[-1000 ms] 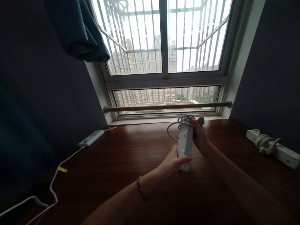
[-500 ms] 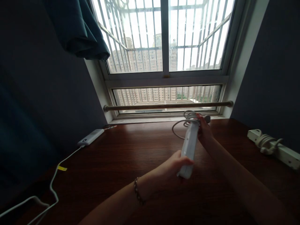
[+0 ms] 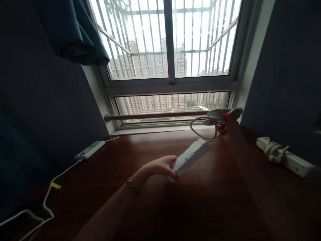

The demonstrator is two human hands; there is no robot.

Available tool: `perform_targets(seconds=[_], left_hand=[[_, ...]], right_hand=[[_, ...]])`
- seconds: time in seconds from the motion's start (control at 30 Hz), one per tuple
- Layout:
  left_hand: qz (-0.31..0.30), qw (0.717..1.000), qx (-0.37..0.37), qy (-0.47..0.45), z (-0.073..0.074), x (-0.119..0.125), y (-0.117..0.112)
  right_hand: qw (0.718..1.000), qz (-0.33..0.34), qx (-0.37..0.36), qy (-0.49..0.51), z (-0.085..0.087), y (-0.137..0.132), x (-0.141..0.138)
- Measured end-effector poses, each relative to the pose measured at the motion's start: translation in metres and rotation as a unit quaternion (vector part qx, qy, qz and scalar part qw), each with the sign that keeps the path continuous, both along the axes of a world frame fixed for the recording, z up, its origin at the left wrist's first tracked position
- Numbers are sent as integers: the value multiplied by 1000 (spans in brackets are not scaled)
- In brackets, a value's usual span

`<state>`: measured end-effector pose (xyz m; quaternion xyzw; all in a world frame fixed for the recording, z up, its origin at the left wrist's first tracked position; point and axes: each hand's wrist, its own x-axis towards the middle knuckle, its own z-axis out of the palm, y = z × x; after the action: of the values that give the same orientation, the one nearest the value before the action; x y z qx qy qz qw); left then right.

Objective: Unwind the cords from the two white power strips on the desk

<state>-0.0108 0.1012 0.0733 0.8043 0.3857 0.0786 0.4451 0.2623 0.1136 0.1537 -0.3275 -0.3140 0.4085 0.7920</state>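
My left hand point(image 3: 164, 166) is closed round the near end of a white power strip point(image 3: 191, 156), held tilted over the brown wooden surface point(image 3: 140, 147). From the strip's far end a pale cord runs up to my right hand point(image 3: 228, 124). That hand grips the bundled loops of the power cord point(image 3: 213, 119), and one wide loop hangs out to the left. The plug end seems to stick out past my right fingers, near the bar. A bracelet circles my left wrist.
At right lies a second power strip point(image 3: 293, 160) with its cord wound round it. A white power bank point(image 3: 90, 150) with a white cable point(image 3: 56, 177) lies at left. Ahead are a horizontal bar point(image 3: 155, 115) and a barred window. A blue curtain point(image 3: 75, 40) hangs at upper left.
My right hand has moved up and right with the cord bundle, away from the power strip. The strip has swung to a flatter slant, and my left hand has shifted left.
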Motion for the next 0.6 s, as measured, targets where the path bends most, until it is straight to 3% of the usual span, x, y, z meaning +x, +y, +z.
perform_targets(seconds=[0.1,0.27,0.6], left_hand=[[8,1000,14,20,-2,-24,19],[26,991,104,83,-9,-51,39],[47,965,152,209,-15,-84,57]], right_hand=[[1000,12,-6,0,-6,-4,-18],[996,65,-39,45,-24,0,-40],[978,165,-59,112,-42,4,-63]])
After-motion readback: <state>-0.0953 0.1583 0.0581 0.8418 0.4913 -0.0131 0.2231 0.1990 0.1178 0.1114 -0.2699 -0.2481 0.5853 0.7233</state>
